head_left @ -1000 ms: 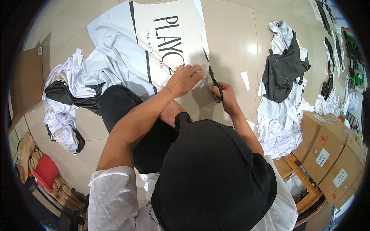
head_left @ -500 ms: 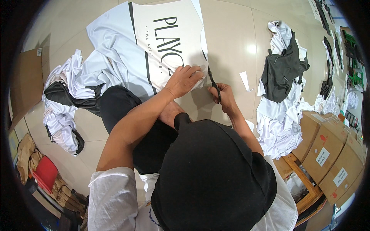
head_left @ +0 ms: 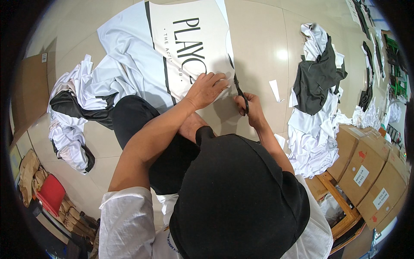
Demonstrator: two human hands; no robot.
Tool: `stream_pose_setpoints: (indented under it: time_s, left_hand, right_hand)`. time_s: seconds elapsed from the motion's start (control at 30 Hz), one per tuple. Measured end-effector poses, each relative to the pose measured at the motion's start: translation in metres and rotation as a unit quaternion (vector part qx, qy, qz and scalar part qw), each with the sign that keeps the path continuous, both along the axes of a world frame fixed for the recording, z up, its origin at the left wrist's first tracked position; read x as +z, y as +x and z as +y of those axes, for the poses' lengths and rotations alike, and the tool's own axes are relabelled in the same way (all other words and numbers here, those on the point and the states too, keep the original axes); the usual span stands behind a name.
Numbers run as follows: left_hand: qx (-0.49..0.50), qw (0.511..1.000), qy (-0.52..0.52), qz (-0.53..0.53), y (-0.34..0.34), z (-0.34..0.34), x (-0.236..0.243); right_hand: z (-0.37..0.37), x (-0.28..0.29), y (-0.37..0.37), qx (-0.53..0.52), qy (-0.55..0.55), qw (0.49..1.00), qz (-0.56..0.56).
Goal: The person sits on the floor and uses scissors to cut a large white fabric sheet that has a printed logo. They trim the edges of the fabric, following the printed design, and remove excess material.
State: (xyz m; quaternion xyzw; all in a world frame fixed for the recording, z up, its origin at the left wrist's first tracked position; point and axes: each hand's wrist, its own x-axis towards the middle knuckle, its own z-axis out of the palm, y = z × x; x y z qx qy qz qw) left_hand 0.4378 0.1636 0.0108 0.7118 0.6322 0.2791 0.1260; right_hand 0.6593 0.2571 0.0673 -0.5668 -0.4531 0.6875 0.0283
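Printed off-white fabric (head_left: pixel 189 47) with dark lettering and black edging lies spread on the floor ahead of me. My left hand (head_left: pixel 206 91) rests on its near right corner, fingers bent and closed on the cloth. In my right hand (head_left: pixel 250 108), just right of that corner, is a pair of black scissors (head_left: pixel 242 96). Their blades point away from me along the fabric's right edge; the tips are partly lost against the cloth. White fabric (head_left: pixel 125 56) joins the printed piece on its left and runs into folds.
A bunched heap of white and black cloth (head_left: pixel 64 125) lies at the left. To the right are a small white scrap (head_left: pixel 274 90) and a pile of dark and white cloth (head_left: pixel 312 129). Cardboard boxes (head_left: pixel 366 172) stand at the lower right, a red chair (head_left: pixel 51 195) at the lower left.
Both hands stay in nearly the same place. Beside the scissors' tips, a dark strip at the fabric's right edge shows a little more.
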Motion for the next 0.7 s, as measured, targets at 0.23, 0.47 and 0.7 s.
stream_pose_setpoints:
  time_s: [0.23,0.47,0.7]
  left_hand:
    - [-0.009,1.0,-0.001,-0.007,-0.001,0.001,0.002]
    - [-0.004,1.0,-0.008,0.0,-0.001,0.001,0.001]
    - [-0.003,1.0,-0.003,-0.015,-0.001,0.001,0.001]
  right_hand:
    - [0.009,-0.008,-0.007,0.009,0.016,1.0,0.022]
    - [0.006,-0.006,-0.01,-0.002,0.013,1.0,0.013]
    - [-0.001,-0.015,-0.006,-0.011,0.012,1.0,0.023]
